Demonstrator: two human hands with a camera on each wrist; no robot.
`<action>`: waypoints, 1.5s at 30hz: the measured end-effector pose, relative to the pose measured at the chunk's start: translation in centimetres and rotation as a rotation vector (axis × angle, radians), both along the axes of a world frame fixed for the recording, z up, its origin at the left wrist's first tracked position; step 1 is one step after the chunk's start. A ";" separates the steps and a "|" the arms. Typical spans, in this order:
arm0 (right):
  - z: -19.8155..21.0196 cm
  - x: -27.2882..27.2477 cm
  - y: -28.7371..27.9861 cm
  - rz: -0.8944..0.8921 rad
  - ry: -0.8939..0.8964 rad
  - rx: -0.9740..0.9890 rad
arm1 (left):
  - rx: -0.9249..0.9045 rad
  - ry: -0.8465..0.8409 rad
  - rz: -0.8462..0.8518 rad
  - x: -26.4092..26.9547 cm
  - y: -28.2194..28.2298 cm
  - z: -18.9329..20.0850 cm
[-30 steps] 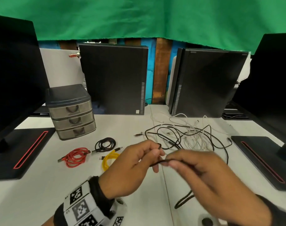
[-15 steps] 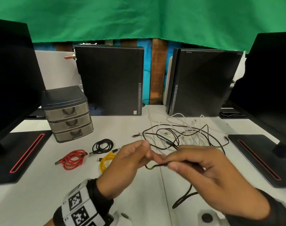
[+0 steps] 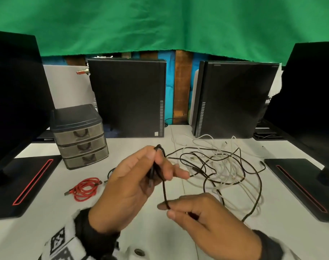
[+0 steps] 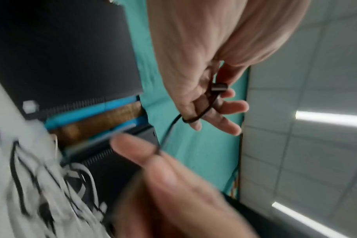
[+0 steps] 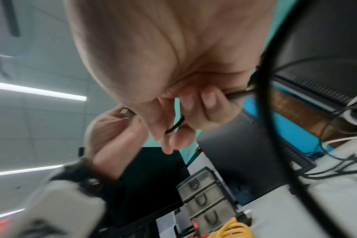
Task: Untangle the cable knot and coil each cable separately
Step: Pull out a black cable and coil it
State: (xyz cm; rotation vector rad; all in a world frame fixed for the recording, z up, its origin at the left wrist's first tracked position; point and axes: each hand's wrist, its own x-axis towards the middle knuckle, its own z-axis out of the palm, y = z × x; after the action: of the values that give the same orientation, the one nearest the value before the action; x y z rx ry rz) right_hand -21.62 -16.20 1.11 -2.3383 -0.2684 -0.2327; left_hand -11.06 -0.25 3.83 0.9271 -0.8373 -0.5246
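My left hand (image 3: pixel 160 166) is raised above the table's middle and grips the end of a thin black cable (image 3: pixel 164 188), folded in a small loop over its fingers. The cable's plug (image 4: pixel 219 87) lies across the palm in the left wrist view. From there the cable drops straight to my right hand (image 3: pixel 166 210), which pinches it between thumb and forefinger (image 5: pixel 173 127). Behind the hands the cable runs on into a loose tangle of black and white cables (image 3: pixel 221 166) on the table.
A coiled red cable (image 3: pixel 85 188) and a coiled black one (image 3: pixel 111 171) lie left of my hands; a yellow coil (image 5: pixel 234 228) shows by the wrist. A three-drawer unit (image 3: pixel 79 139), two computer towers (image 3: pixel 128 98) and monitor bases (image 3: pixel 300 184) ring the table.
My left hand has risen and turned, with the cable end now looped over its fingers. My right hand has slid down the cable towards me, so a stretch hangs between the hands.
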 end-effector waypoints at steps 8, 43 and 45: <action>3.7 -2.9 -0.6 0.055 -0.106 -0.240 | 0.407 -0.772 0.316 -1.0 -1.2 -2.4; 1.1 -0.1 -2.7 -0.171 -0.374 0.209 | 0.102 0.033 -0.378 -0.6 0.9 -0.2; -0.2 0.3 -1.5 -0.120 -0.293 0.182 | 0.011 0.083 -0.260 -0.8 0.6 0.1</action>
State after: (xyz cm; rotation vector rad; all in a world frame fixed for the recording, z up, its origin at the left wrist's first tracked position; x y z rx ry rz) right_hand -21.30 -17.65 0.89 -2.1381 -0.2376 -0.6344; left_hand -11.87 0.34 3.88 0.8049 -0.8855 -0.7880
